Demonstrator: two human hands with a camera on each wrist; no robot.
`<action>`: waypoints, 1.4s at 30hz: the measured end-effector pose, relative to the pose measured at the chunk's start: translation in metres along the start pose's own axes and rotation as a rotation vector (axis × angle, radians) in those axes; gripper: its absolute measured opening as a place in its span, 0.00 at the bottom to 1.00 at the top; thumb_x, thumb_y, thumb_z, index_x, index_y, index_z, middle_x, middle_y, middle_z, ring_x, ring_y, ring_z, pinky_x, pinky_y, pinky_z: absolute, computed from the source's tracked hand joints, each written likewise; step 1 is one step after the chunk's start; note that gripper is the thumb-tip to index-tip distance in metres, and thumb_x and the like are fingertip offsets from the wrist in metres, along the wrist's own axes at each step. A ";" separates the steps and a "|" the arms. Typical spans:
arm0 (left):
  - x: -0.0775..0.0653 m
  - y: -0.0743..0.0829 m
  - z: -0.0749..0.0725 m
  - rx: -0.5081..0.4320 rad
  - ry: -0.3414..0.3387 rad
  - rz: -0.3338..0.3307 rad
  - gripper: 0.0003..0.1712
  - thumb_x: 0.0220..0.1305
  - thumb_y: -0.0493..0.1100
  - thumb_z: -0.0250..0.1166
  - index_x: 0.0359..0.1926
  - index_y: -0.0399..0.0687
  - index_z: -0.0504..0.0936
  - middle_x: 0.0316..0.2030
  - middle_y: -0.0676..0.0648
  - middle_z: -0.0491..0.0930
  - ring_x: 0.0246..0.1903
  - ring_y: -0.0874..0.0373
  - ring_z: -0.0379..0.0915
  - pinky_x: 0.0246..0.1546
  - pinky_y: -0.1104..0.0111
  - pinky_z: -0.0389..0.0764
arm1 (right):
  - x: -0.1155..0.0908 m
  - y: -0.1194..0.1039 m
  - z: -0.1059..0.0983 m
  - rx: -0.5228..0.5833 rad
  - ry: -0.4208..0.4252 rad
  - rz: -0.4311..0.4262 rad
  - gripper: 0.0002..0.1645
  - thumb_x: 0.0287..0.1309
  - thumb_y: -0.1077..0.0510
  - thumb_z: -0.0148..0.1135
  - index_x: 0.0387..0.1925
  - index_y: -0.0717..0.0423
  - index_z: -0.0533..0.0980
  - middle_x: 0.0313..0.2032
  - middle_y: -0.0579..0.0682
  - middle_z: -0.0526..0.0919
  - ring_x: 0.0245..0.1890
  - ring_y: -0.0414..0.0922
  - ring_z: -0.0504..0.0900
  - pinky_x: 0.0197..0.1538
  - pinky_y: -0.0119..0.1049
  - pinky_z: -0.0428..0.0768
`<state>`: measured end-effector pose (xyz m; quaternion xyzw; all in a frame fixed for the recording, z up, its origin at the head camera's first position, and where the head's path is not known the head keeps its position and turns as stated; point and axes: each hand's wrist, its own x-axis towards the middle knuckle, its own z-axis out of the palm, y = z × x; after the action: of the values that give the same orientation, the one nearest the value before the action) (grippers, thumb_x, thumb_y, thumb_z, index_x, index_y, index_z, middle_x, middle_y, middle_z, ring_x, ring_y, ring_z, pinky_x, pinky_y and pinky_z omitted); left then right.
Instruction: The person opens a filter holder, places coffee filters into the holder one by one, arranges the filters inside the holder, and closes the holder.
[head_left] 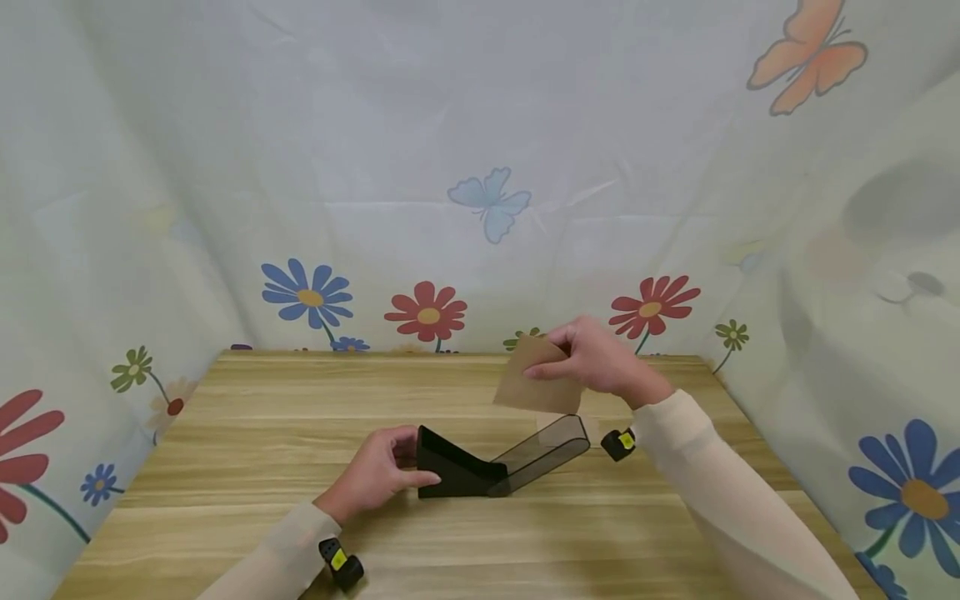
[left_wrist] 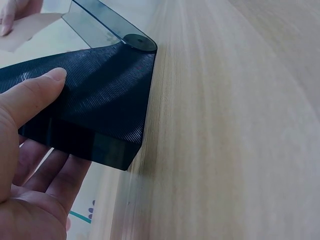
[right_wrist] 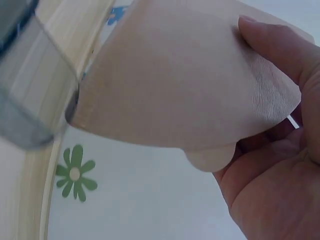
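A black wedge-shaped box (head_left: 457, 471) stands on the table, its clear smoky lid (head_left: 551, 446) swung open to the right on a hinge. My left hand (head_left: 378, 471) grips the box at its tall left end, thumb on the near side and fingers behind, as the left wrist view shows. My right hand (head_left: 600, 358) pinches a brown paper coffee filter (head_left: 528, 383) between thumb and fingers, above the lid's far end. In the right wrist view the filter (right_wrist: 170, 75) is a flat cone with a crimped edge and a small rounded tab (right_wrist: 212, 157).
The wood-grain table (head_left: 300, 417) runs back to a white curtain (head_left: 360, 150) printed with flowers and butterflies, which also hangs at both sides. A pale flat patch (head_left: 590, 429) shows on the table behind the lid. Each wrist carries a small black camera (head_left: 618, 444).
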<state>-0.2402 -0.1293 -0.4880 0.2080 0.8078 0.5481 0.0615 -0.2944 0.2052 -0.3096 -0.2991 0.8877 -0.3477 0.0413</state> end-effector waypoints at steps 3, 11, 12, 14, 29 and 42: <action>0.000 -0.001 0.000 -0.004 -0.003 -0.003 0.21 0.53 0.54 0.80 0.46 0.57 0.85 0.42 0.53 0.88 0.41 0.57 0.85 0.46 0.72 0.82 | -0.002 -0.009 0.007 -0.006 -0.005 -0.017 0.19 0.57 0.51 0.77 0.17 0.50 0.78 0.18 0.44 0.77 0.19 0.40 0.72 0.27 0.31 0.70; 0.000 -0.003 0.000 0.001 -0.005 -0.004 0.21 0.52 0.54 0.80 0.45 0.57 0.85 0.42 0.53 0.88 0.41 0.56 0.84 0.46 0.72 0.82 | 0.000 -0.025 0.023 0.002 -0.013 -0.063 0.15 0.57 0.53 0.77 0.20 0.51 0.81 0.21 0.44 0.80 0.19 0.40 0.71 0.26 0.30 0.68; 0.000 -0.003 0.000 0.002 -0.006 -0.004 0.21 0.52 0.54 0.80 0.45 0.57 0.85 0.42 0.53 0.88 0.41 0.56 0.84 0.46 0.72 0.82 | 0.000 -0.026 0.025 0.002 -0.012 -0.071 0.18 0.57 0.53 0.77 0.17 0.52 0.79 0.19 0.43 0.76 0.18 0.39 0.69 0.26 0.30 0.66; 0.000 -0.002 0.000 0.002 -0.005 -0.002 0.21 0.53 0.54 0.80 0.46 0.57 0.85 0.42 0.53 0.88 0.41 0.56 0.84 0.46 0.72 0.82 | 0.001 -0.027 0.030 0.017 -0.026 -0.089 0.22 0.58 0.54 0.76 0.15 0.53 0.74 0.17 0.42 0.71 0.17 0.38 0.65 0.26 0.30 0.64; 0.000 -0.001 0.000 -0.017 -0.004 0.008 0.20 0.53 0.52 0.80 0.46 0.56 0.85 0.42 0.53 0.88 0.42 0.57 0.86 0.46 0.71 0.82 | 0.003 -0.027 0.065 0.003 -0.131 -0.106 0.12 0.62 0.57 0.72 0.23 0.51 0.84 0.18 0.40 0.73 0.19 0.35 0.66 0.30 0.30 0.70; 0.001 -0.002 0.001 -0.014 -0.001 0.022 0.21 0.53 0.52 0.80 0.46 0.57 0.85 0.43 0.53 0.88 0.43 0.58 0.86 0.46 0.71 0.83 | 0.003 -0.021 0.085 -0.033 -0.164 -0.120 0.26 0.66 0.57 0.68 0.15 0.50 0.68 0.17 0.38 0.60 0.18 0.34 0.61 0.32 0.29 0.69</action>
<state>-0.2413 -0.1287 -0.4899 0.2165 0.8016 0.5544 0.0575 -0.2624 0.1408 -0.3601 -0.3798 0.8675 -0.3091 0.0878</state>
